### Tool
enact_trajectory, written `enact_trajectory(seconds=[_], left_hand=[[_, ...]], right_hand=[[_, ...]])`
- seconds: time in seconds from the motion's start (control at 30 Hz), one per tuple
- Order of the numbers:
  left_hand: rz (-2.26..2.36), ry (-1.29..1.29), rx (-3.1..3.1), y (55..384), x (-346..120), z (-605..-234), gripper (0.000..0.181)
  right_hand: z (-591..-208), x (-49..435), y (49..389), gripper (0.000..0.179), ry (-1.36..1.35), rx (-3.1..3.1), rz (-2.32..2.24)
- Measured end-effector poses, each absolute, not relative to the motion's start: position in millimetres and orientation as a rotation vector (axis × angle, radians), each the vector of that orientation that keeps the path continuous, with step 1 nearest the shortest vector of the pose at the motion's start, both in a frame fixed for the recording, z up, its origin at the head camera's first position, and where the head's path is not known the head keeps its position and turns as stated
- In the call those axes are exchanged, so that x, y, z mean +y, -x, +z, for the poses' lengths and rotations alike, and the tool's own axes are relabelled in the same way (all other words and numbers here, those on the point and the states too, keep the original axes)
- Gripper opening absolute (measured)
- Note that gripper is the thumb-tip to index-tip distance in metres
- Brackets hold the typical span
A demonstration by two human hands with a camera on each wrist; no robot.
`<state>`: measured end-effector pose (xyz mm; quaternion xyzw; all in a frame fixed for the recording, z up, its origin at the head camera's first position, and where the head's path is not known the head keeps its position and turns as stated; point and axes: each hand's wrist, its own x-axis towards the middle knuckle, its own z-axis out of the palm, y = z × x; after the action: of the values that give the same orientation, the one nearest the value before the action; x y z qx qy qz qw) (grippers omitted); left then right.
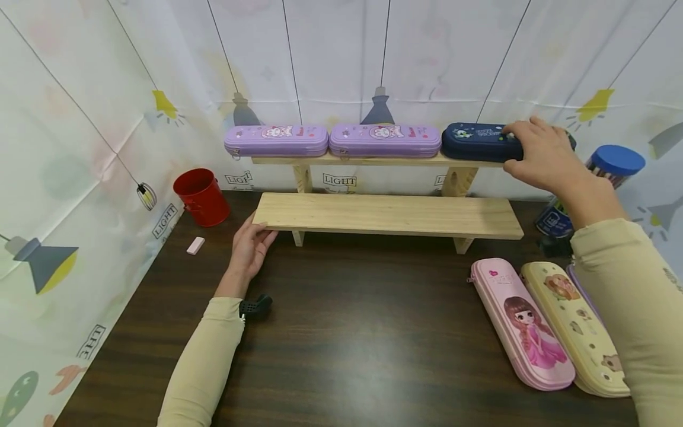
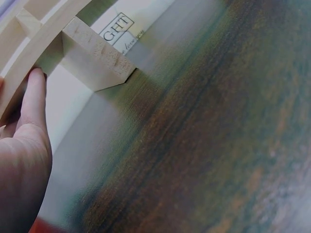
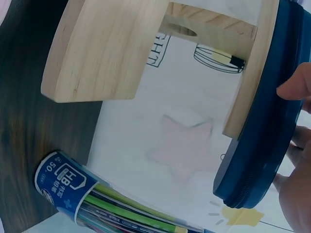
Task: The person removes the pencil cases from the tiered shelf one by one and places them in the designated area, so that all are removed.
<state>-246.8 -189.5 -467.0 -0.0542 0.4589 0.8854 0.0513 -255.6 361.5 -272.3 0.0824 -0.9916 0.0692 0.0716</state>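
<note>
A two-tier wooden shelf [image 1: 384,213] stands on the table. My left hand [image 1: 249,249] holds the left end of its lower board, and in the left wrist view a finger [image 2: 35,99] presses the board's underside. On the upper board [image 3: 252,82] lies a navy pencil case [image 1: 475,142], its right end overhanging. My right hand [image 1: 549,157] grips that right part, with the thumb [image 3: 296,85] on the front side in the right wrist view. To its left, two purple pencil cases [image 1: 277,140] lie in a row on the same board.
Pink [image 1: 523,326] and yellow [image 1: 578,326] pencil cases lie at the table's right, with another purple one partly hidden by the right arm. A tub of pencils [image 3: 68,184] stands behind. At left are a red bucket [image 1: 203,198] and an eraser-like block [image 1: 195,245].
</note>
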Motion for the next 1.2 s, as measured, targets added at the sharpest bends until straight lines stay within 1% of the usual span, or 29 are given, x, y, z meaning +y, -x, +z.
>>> enact_trajectory(seconds=[0.2,0.4,0.67,0.93,1.2], left_hand=[[2.693,0.189,1.384,247,-188,-467,0.059],[2.694,0.185,1.372,245,-189,-466,0.059],[2.692,0.18,1.388,245,-188,-466,0.059],[2.689,0.114,1.399,245,-186,-468,0.058],[2.698,0.078,1.384,245,-188,-469,0.058]], right_hand=[[-270,361,252,0.062,-0.248,-2.965,0.192],[-270,357,250,0.061,-0.179,-2.983,0.232],[-268,358,248,0.071,-0.196,-2.982,0.13],[-269,355,237,0.08,-0.136,-3.028,0.283],[-270,354,226,0.09,-0.2,-3.063,0.245]])
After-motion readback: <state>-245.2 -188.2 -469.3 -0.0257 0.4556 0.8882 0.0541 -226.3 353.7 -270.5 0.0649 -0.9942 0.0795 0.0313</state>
